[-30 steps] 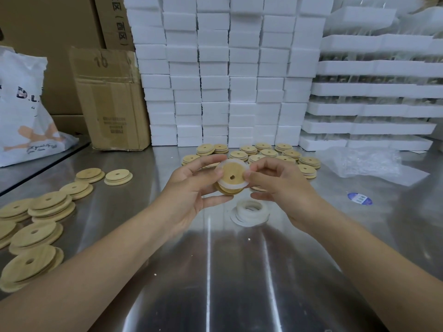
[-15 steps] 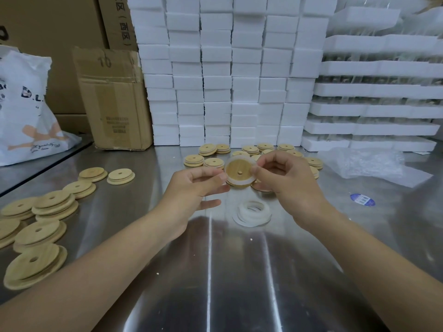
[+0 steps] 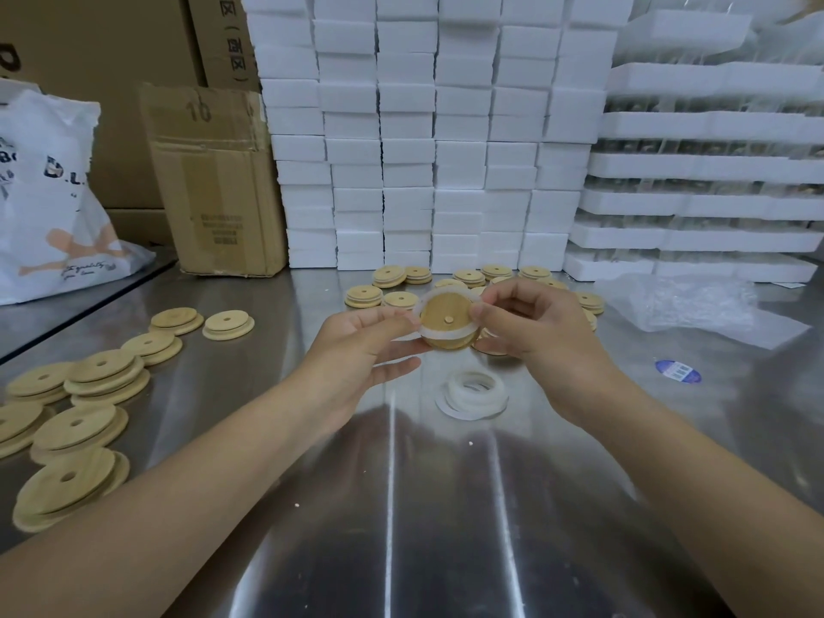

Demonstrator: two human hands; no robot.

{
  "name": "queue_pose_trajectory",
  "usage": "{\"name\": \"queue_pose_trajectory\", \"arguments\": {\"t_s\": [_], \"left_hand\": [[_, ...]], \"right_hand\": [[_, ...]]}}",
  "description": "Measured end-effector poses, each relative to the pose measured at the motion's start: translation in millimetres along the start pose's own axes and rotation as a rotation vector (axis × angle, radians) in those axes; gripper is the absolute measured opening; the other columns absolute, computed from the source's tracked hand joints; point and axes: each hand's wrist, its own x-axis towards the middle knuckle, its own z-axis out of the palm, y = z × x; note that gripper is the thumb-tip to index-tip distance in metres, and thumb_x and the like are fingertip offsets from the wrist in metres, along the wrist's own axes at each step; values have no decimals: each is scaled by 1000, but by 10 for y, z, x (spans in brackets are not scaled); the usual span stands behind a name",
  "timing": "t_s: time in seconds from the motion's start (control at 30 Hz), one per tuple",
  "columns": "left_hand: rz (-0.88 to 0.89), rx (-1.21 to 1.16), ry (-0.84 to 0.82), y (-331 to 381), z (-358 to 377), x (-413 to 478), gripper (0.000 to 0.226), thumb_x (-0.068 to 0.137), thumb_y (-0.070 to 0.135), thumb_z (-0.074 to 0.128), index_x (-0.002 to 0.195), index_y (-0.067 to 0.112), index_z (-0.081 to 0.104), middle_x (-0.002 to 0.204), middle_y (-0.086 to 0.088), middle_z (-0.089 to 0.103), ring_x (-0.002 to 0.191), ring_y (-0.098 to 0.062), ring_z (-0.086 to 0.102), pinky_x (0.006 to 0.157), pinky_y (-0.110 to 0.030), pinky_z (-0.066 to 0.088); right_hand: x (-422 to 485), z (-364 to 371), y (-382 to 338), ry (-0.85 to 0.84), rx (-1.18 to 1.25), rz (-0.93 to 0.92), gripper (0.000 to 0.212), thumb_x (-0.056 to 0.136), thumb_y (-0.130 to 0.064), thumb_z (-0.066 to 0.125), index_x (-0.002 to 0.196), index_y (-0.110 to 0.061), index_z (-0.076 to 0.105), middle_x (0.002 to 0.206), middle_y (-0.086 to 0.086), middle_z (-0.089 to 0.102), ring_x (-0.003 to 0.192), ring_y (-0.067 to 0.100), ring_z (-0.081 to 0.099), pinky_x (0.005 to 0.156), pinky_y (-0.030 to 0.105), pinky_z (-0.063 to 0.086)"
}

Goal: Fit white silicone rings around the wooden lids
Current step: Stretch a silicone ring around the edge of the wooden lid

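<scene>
- Steel bench (image 3: 401,506) shows its widest open stretch in the near middle, between the two forearms.
- Stacked white foam blocks (image 3: 423,149) close the back edge; a cardboard box (image 3: 214,185) stands at back left.
- Loose lids (image 3: 102,376) crowd the left side, more lids (image 3: 401,278) lie before the foam, and a clear plastic bag (image 3: 691,305) lies at right.
- Spare rings (image 3: 472,394) are piled on the bench just below the hands.
- Left hand (image 3: 356,350) pinches the wooden lid (image 3: 446,321) by its left rim, thumb above and fingers beneath, holding it above the bench.
- Right hand (image 3: 544,332), fingers curled, pinches the white silicone ring (image 3: 446,336) at the lid's right rim. The ring wraps the lid, but I cannot tell if it is seated all round.
</scene>
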Motion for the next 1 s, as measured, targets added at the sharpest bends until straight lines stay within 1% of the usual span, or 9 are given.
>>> {"name": "queue_pose_trajectory", "arguments": {"t_s": [0.1,0.2,0.3,0.43,0.53,0.67,0.83,0.93,1.0], "left_hand": [[13,5,-19,2,1,-9,10,99,13,73,106,6,74,115,-13,81,105,-26,80,92,-31,64],[29,73,-49,28,-26,-39,9,98,15,75,103,8,76,114,-12,82,108,-24,79,89,-29,63],[49,151,-78,54,-42,-67,8,96,18,77,100,11,76,111,-12,82,109,-22,79,91,-32,59],[92,163,-66,55,-24,-71,7,95,15,78,94,14,71,110,-14,82,106,-27,80,86,-34,63],[125,164,-69,49,-13,-72,14,95,12,78,102,13,67,109,-13,82,103,-30,81,80,-31,63],[147,150,-95,39,-18,-69,24,94,4,78,113,12,65,108,-13,82,103,-33,80,81,-33,62],[160,153,-122,40,-40,-60,28,95,7,79,118,17,67,111,-11,82,102,-32,80,81,-33,62],[179,136,-132,37,-26,-58,35,88,18,84,120,26,73,110,-10,82,99,-27,80,82,-36,65],[229,158,-121,22,-1,-57,34,90,17,86,121,29,77,108,-10,82,99,-26,79,82,-38,66]], "right_hand": [[12,-9,-10,-6,-3,4,6,93,-5,75,88,-7,73,83,7,72,81,15,70,73,28,62],[22,-25,-7,-11,-7,6,10,94,-6,75,85,-10,73,82,4,73,81,15,70,73,28,62],[28,-47,-1,-12,-27,17,13,94,-7,75,83,-13,73,82,4,75,82,18,71,74,29,62],[27,-56,-4,-31,-53,34,7,93,-9,76,87,-12,75,86,12,76,85,23,72,86,42,62],[19,-56,-19,-38,-66,19,4,93,-8,76,89,-9,75,97,23,76,90,26,73,93,51,60],[22,-56,-33,-27,-71,13,9,93,-8,76,86,-13,76,97,22,77,89,27,73,95,54,59],[28,-63,-28,-14,-67,9,6,94,-8,76,88,-9,76,99,24,76,97,39,74,95,53,61],[15,-50,-24,-47,-80,15,5,94,-8,75,93,-3,75,98,22,77,90,27,75,92,46,62],[1,-23,-22,-87,-101,20,6,94,-9,76,93,-4,76,96,18,79,88,21,75,88,39,63]]}}
